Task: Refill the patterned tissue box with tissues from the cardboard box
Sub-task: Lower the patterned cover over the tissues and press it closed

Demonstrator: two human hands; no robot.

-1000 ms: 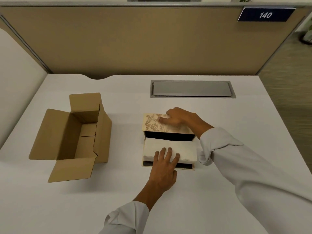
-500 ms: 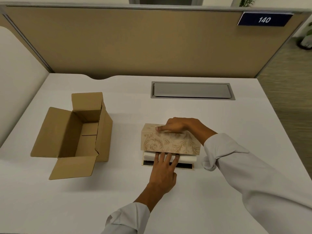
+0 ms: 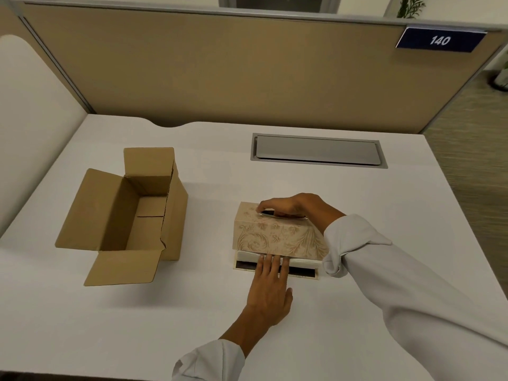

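Boxes: 2 [image 3: 277, 237] [image 3: 129, 215]; hands: 2 [image 3: 291, 206] [image 3: 270, 295]

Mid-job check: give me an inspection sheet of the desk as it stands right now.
Surface: white desk, bare apart from the job's things.
Job's things: cardboard box open, looks empty; patterned tissue box lid lowered over the white tissue stack, gap showing above the base.
Clutter: nothing seen.
Hands: right hand on the lid's top; left hand flat, fingertips at the tissue stack.
Cables: nothing seen; closed grey cable hatch.
Surroundings: tan partition, sign reading 140.
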